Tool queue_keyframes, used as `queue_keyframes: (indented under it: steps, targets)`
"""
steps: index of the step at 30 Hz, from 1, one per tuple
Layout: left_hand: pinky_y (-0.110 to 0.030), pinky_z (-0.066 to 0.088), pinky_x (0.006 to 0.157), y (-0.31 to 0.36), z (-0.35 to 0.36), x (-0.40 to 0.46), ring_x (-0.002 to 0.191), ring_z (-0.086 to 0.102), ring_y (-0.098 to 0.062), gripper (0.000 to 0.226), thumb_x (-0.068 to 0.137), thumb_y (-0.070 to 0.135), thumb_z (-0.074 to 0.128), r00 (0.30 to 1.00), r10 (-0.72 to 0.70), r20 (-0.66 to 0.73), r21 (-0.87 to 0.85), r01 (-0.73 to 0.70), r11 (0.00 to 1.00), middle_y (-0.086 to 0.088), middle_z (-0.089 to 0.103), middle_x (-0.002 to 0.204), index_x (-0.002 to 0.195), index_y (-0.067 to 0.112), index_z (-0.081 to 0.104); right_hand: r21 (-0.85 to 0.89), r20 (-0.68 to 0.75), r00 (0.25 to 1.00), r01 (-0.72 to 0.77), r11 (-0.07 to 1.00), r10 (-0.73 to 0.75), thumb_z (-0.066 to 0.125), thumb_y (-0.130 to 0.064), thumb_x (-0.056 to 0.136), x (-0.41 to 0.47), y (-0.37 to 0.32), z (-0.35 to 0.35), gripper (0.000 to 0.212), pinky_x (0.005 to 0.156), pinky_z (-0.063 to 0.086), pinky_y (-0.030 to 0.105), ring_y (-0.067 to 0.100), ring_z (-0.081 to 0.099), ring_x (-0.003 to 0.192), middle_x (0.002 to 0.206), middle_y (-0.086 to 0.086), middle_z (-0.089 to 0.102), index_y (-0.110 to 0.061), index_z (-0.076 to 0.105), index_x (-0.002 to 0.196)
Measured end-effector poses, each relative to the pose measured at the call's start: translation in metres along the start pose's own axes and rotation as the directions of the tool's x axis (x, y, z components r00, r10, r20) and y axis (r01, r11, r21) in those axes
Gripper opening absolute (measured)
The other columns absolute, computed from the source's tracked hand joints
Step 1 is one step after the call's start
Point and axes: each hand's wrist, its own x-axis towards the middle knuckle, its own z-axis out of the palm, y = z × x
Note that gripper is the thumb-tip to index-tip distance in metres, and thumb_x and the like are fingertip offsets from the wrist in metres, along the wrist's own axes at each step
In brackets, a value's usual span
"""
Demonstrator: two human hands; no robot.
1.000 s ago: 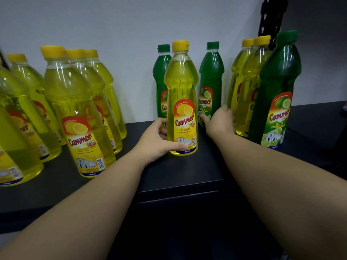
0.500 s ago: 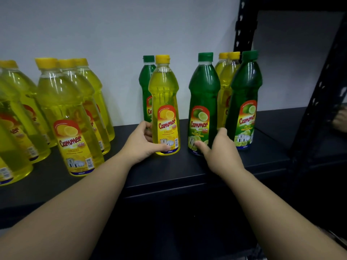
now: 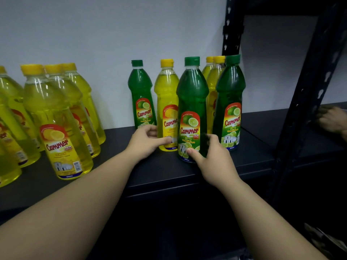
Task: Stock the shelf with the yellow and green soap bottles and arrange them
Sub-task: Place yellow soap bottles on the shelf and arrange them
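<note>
A slim yellow soap bottle [image 3: 167, 102] stands upright on the black shelf [image 3: 165, 175], and my left hand [image 3: 146, 141] grips its base. Just right of it and nearer the front edge stands a green lime bottle [image 3: 191, 102]; my right hand [image 3: 212, 158] wraps its lower part. Another green bottle [image 3: 139, 94] stands behind at the left. A third green bottle [image 3: 231, 102] stands to the right, with two yellow bottles [image 3: 213, 85] behind it.
Several large yellow bottles [image 3: 54, 117] crowd the left part of the shelf. A black perforated upright [image 3: 308, 102] rises at the right front, another [image 3: 231, 27] at the back. Another person's hand [image 3: 332, 121] shows on the neighbouring shelf at the far right.
The view has shifted right. My right hand has pulled the green bottle forward from the back row. My left hand has moved the yellow bottle back and right, beside it.
</note>
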Motion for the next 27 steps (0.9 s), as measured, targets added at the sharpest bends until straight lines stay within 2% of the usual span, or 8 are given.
queue_keyframes:
  steps: [4,7,9,12,17,21,24,27]
  targets:
    - [-0.033,0.06,0.093,0.001,0.022,0.013,0.097,0.076,-0.012,0.049,0.081,0.023,0.088,0.998,0.028,0.064,-0.001,-0.028,1.0,0.002,0.078,0.107,0.125,0.014,0.069,0.049,0.018,1.0,-0.004,0.999,0.004,0.077,-0.048,0.086,0.004,0.004,-0.002,0.069,0.093,0.053,0.031,0.014,0.061,0.118,0.132,-0.005,0.064,-0.023,0.044,0.141]
    - [-0.027,0.057,0.086,0.003,0.025,0.011,0.097,0.072,-0.011,0.052,0.086,0.032,0.084,0.995,0.024,0.097,0.094,-0.033,0.995,0.003,0.074,0.106,0.13,0.019,0.062,0.038,0.004,1.0,-0.001,0.999,0.0,0.079,-0.05,0.084,0.004,0.005,-0.002,0.07,0.094,0.055,0.036,0.015,0.061,0.117,0.131,-0.004,0.065,-0.023,0.044,0.139]
    - [-0.025,0.054,0.082,0.006,0.022,0.006,0.096,0.069,-0.013,0.046,0.089,0.034,0.081,0.998,-0.006,0.059,0.116,-0.001,0.993,0.001,0.071,0.106,0.125,0.02,0.057,0.02,0.001,1.0,-0.004,1.0,0.004,0.079,-0.052,0.083,0.005,0.005,-0.003,0.07,0.091,0.055,0.036,0.015,0.061,0.115,0.131,-0.003,0.064,-0.022,0.043,0.135]
    - [-0.036,0.057,0.094,0.01,0.009,-0.006,0.102,0.07,-0.021,0.023,0.089,0.02,0.075,0.998,-0.04,0.051,0.023,0.038,0.999,-0.003,0.074,0.104,0.11,0.022,0.066,0.025,0.063,0.998,0.012,1.0,-0.014,0.078,-0.056,0.082,0.006,0.003,-0.003,0.072,0.092,0.053,0.036,0.013,0.06,0.118,0.136,-0.003,0.062,-0.023,0.044,0.136]
    - [-0.039,0.052,0.106,0.007,-0.012,-0.027,0.117,0.068,-0.022,0.06,0.064,0.014,0.071,0.967,-0.045,0.251,-0.106,0.074,0.992,-0.009,0.073,0.119,0.123,0.017,0.063,0.029,0.134,0.99,0.048,0.998,-0.051,0.073,-0.065,0.081,0.004,-0.009,0.015,0.079,0.101,0.053,0.048,0.013,0.06,0.125,0.141,-0.005,0.062,-0.031,0.044,0.146]
    - [-0.036,0.058,0.098,0.001,-0.03,-0.035,0.11,0.073,-0.019,0.083,0.065,0.012,0.096,0.964,-0.03,0.264,-0.112,0.062,0.992,-0.009,0.074,0.119,0.137,0.014,0.056,-0.104,0.113,0.99,0.1,0.989,-0.089,0.061,-0.072,0.087,0.004,-0.017,0.027,0.08,0.101,0.051,0.046,0.019,0.058,0.127,0.142,-0.007,0.061,-0.037,0.037,0.155]
    - [-0.031,0.06,0.09,-0.002,-0.036,-0.041,0.107,0.074,-0.018,0.075,0.071,0.014,0.093,0.974,0.022,0.223,-0.072,-0.006,0.997,-0.007,0.075,0.117,0.138,0.017,0.058,-0.286,0.168,0.982,0.129,0.95,-0.083,0.049,-0.079,0.088,0.002,-0.021,0.03,0.083,0.101,0.048,0.043,0.027,0.056,0.127,0.141,-0.002,0.061,-0.043,0.025,0.159]
    - [-0.03,0.06,0.09,-0.003,-0.037,-0.044,0.106,0.074,-0.016,0.072,0.075,0.017,0.092,0.977,0.051,0.205,-0.037,-0.044,0.998,-0.005,0.074,0.118,0.139,0.018,0.058,-0.369,0.17,0.984,0.112,0.923,-0.052,0.044,-0.091,0.079,-0.001,-0.022,0.034,0.092,0.092,0.05,0.041,0.026,0.058,0.123,0.135,-0.001,0.064,-0.041,0.03,0.155]
